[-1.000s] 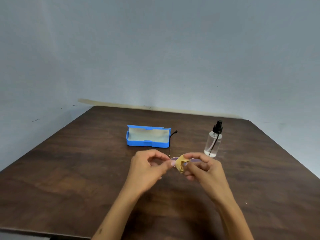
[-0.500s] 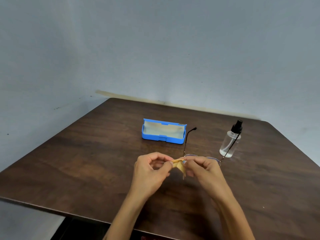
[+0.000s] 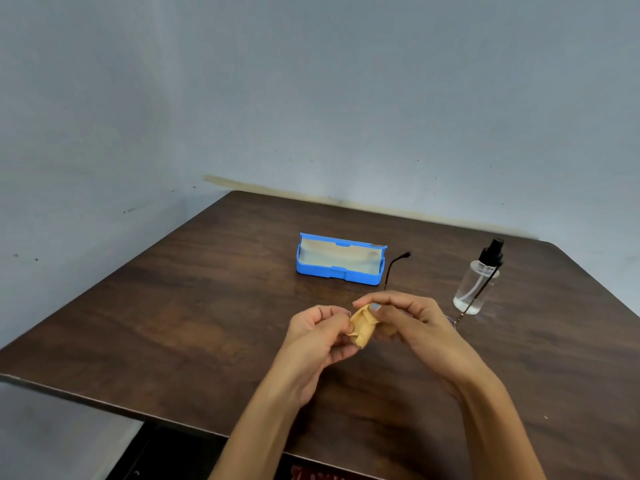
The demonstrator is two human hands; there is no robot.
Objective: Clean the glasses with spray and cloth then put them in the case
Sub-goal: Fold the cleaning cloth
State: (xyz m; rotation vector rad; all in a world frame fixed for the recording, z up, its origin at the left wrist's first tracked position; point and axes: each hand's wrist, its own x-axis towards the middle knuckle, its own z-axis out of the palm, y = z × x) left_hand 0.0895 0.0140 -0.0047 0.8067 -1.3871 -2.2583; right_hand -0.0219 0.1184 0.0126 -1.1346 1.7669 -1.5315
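A dark brown wood-grain table [image 3: 194,306] with rounded corners stands against a pale blue-grey wall [image 3: 311,98], where a yellowish stained strip [image 3: 263,187] runs just behind the tabletop's far edge.

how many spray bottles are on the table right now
1. The spray bottle stands upright at the table's right side, right of the open blue case. None seem hidden.

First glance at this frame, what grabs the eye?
The two hands, left hand and right hand, pinch a yellow cloth around the mostly hidden glasses at table centre. Behind them sits the open blue case; the spray bottle stands upright to the right.
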